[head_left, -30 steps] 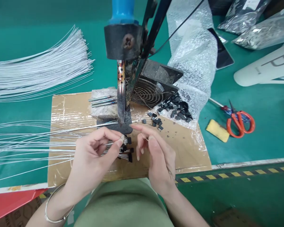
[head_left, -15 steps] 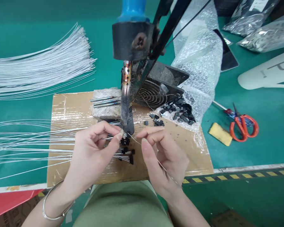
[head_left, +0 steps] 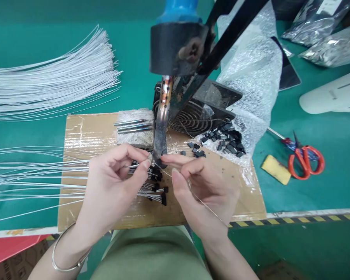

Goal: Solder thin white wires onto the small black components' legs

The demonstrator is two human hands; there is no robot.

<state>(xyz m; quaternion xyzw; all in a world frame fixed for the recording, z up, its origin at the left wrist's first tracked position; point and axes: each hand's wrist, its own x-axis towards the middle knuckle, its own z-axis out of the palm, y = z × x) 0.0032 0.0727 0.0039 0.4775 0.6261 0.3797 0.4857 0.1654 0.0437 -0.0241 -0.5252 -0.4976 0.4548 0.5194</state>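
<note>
Below the metal nozzle of a blue and black hot tool, my left hand pinches a small pale piece at its fingertips, too small to make out. A thin wire runs from there across my right hand, whose thumb and fingers are closed on it; its index finger reaches toward the nozzle tip. Under and beside my left hand lie white wires with black connectors on their ends, resting on the cardboard.
Behind the nozzle stands a black fan. Loose black connectors lie on bubble wrap. To the right are a yellow block, red-handled scissors and a white cup. A large wire bundle lies back left.
My right index finger has stretched left toward the nozzle tip and the piece in my left fingertips. The whole view has shifted slightly, with the tool and table items further right.
</note>
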